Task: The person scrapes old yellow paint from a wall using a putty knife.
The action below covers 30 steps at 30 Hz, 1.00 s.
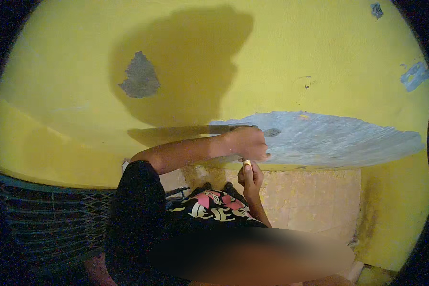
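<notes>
My left arm reaches across from the left in a dark sleeve. At its end my left hand point(248, 143) is curled, slightly blurred, its back towards me, in front of a bare grey patch point(329, 139) on the yellow wall point(279, 64). Its palm is hidden, so I cannot tell whether it grips anything. Just below it, my right hand point(251, 177) is closed on a small pale-yellow handle-like piece point(247, 163), thumb laid along it. A small dark bit shows at the top of that piece, close under the left hand. The rest of the object is hidden.
Smaller flaked spots, one grey patch point(140, 77) and one bluish patch point(414, 75), mark the wall. Tiled floor point(307, 200) with yellow specks meets the wall below. A dark metal lattice point(53, 214) stands at left. My printed shirt point(214, 211) shows beneath my hands.
</notes>
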Each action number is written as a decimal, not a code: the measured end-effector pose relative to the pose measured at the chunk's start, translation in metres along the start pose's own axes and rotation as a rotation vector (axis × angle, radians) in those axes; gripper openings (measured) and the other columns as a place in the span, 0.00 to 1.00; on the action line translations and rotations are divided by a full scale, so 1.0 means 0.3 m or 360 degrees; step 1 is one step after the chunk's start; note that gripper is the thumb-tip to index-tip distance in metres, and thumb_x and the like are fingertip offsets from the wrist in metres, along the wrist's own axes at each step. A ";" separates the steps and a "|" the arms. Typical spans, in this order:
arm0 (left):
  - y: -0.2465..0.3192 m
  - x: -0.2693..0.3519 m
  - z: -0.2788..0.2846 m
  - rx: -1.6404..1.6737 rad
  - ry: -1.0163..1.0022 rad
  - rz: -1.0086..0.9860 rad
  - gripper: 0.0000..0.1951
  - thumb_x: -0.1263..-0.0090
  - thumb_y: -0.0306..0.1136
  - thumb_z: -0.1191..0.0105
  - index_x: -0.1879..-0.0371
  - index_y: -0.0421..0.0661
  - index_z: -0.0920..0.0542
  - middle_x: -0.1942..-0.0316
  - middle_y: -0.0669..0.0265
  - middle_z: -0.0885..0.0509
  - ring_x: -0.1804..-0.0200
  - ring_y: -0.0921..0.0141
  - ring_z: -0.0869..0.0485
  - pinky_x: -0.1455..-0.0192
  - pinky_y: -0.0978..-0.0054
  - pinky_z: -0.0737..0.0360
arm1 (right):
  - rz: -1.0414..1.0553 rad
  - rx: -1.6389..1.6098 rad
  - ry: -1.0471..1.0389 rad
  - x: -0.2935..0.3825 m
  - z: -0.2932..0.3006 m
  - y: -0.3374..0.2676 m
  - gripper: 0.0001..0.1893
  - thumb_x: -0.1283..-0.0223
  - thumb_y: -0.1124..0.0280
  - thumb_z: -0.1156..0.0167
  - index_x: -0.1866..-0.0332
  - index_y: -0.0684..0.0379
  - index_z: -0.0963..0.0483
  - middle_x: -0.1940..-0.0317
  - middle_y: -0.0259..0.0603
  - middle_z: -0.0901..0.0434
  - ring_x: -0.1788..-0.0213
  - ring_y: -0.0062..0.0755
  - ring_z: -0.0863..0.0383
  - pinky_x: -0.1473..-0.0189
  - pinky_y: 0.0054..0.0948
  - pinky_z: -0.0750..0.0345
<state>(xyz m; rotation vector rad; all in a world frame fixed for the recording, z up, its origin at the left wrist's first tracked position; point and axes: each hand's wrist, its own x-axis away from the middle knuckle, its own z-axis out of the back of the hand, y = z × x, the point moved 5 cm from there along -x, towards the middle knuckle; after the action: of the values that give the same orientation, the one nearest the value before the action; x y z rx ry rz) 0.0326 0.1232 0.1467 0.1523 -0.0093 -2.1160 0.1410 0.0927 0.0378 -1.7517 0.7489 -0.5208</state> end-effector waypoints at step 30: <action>0.086 -0.011 0.062 -0.0530 0.0560 -0.0487 0.14 0.40 0.40 0.44 0.86 0.50 0.24 0.85 0.70 0.24 0.79 0.69 0.21 0.78 0.69 0.27 | 0.0126 0.0224 0.0268 -0.015 0.055 -0.077 0.12 0.30 0.70 0.44 0.70 0.64 0.29 0.85 0.28 0.34 0.86 0.14 0.40 0.83 0.20 0.45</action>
<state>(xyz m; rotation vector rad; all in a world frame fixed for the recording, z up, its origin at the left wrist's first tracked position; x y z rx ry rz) 0.0541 0.1114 0.1673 0.3410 0.6054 -2.3295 0.1543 0.1115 0.0550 -1.5553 0.8747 -0.6573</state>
